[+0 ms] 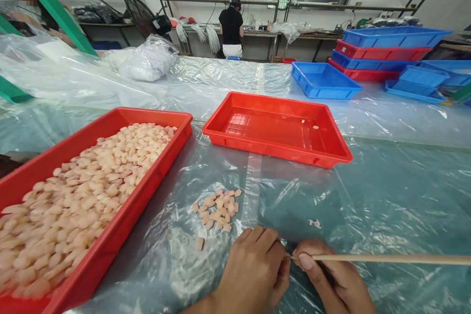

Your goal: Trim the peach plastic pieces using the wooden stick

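Observation:
My right hand pinches a long, thin, pale stick near its tip, and the stick runs off to the right edge. My left hand is closed at the stick's tip, knuckles up; what its fingers hold there is hidden. Just beyond the left hand, a small pile of flat, pinkish-beige pieces lies on the plastic sheet. One single piece sits apart, nearer to me. To the left, a red tray holds a thick layer of pale, rounded pieces.
A second red tray with a few small bits stands ahead. Beyond it are a blue tray and stacked blue and red trays. A filled plastic bag lies at the back left. A person is at a far bench.

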A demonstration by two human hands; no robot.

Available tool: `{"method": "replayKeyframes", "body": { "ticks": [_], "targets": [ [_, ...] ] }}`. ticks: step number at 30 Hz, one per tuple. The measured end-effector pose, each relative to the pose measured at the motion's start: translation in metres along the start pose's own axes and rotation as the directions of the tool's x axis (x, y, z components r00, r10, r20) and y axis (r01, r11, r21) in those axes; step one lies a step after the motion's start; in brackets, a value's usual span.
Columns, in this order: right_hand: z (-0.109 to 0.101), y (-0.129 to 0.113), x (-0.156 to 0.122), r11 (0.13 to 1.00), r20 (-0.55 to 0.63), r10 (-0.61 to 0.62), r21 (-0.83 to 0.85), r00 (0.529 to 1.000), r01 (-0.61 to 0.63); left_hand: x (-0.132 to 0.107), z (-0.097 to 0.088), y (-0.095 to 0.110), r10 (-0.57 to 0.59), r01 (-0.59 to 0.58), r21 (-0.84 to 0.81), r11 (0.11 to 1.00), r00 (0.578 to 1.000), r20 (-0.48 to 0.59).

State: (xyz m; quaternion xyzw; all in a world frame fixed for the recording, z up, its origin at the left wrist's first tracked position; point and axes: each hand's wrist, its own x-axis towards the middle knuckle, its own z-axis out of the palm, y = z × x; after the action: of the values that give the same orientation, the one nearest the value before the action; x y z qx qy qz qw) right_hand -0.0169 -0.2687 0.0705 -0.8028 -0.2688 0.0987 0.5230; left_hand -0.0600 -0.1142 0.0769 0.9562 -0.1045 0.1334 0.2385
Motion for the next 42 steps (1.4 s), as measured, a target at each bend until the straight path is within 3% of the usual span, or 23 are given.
{"method": "replayKeyframes", "body": {
  "ticks": [7, 19, 25, 36, 42],
  "targets": [
    [0.0007, 0.005, -0.0033, 0.996, 0.071, -0.05, -0.066, 0.996, 0.055, -0.0017, 0.0021, -0.0007, 0.034, -0.038, -0.033, 0.999, 0.993, -0.117],
    [0.0025, 0.0056, -0.004, 0.995, 0.118, -0.043, -0.085, 0.992, 0.053, -0.0031, 0.0007, -0.0014, 0.012, -0.016, -0.064, 0.998, 0.998, -0.059],
    [-0.0013, 0.005, -0.0037, 0.993, 0.013, -0.119, -0.007, 0.993, 0.119, -0.0029, 0.0004, -0.0015, 0.007, -0.013, -0.078, 0.997, 0.997, -0.081],
    [0.0031, 0.0029, -0.0029, 0.997, 0.089, -0.008, 0.071, 0.996, 0.002, -0.0026, -0.0004, 0.0001, 0.005, -0.011, -0.092, 0.996, 0.998, -0.065],
    [0.0033, 0.0017, -0.0016, 0.999, 0.125, -0.014, 0.037, 0.992, 0.009, -0.0027, -0.0001, -0.0006, -0.001, -0.004, -0.077, 0.997, 0.998, -0.068]
  ]
}}
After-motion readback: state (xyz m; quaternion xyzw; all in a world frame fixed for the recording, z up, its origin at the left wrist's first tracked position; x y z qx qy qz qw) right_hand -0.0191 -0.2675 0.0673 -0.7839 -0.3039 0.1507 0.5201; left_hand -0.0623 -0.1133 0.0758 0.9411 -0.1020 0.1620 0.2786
